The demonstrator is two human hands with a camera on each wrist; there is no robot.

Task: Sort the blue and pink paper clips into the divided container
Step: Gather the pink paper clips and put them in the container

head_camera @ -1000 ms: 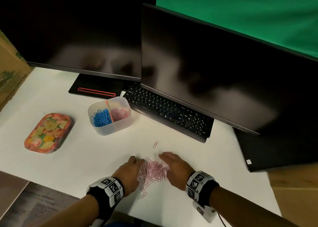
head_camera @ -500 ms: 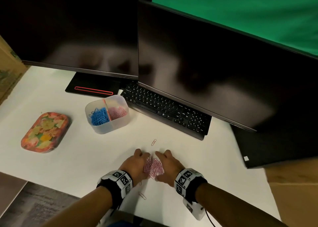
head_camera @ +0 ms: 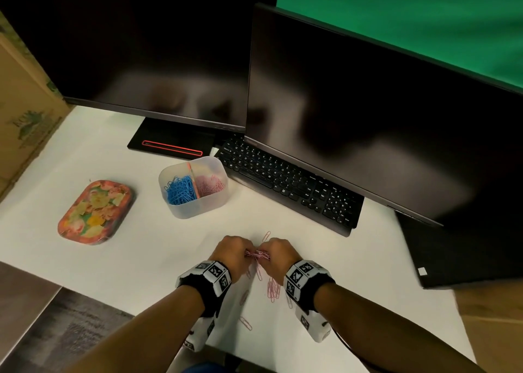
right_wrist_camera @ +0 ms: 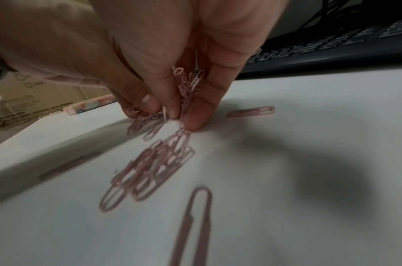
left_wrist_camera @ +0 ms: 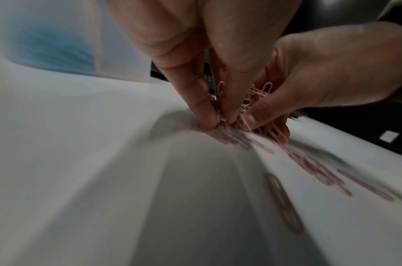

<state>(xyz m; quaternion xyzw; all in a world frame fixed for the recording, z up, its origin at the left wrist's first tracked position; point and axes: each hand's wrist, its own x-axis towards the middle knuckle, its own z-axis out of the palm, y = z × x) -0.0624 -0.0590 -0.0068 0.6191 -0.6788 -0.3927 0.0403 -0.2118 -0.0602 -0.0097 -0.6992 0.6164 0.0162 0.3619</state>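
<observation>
Both hands meet at the near middle of the white table. My left hand [head_camera: 235, 252] and right hand [head_camera: 278, 255] pinch one bunch of pink paper clips [head_camera: 257, 255] between their curled fingertips. In the left wrist view the left hand [left_wrist_camera: 218, 117] squeezes clips against the table, with the right hand [left_wrist_camera: 332, 72] facing it. The right hand [right_wrist_camera: 184, 115] holds a tangle of clips [right_wrist_camera: 188, 84]. Several loose pink clips [head_camera: 273, 289] lie behind the hands, one clip [head_camera: 266, 235] beyond them. The divided container [head_camera: 195, 203] holds blue clips [head_camera: 179, 193] on its left and pink clips [head_camera: 210, 184] on its right.
A black keyboard [head_camera: 288, 186] and two dark monitors stand behind the container. A flowered tin [head_camera: 94, 211] lies to the left, with a cardboard box [head_camera: 25, 104] at the far left. A stray pink clip [head_camera: 245, 323] lies near the table's front edge.
The hands, which lay flat either side of a spread pink pile, have drawn together and curled, gathering clips into a bunch. Some clips stayed on the table behind them.
</observation>
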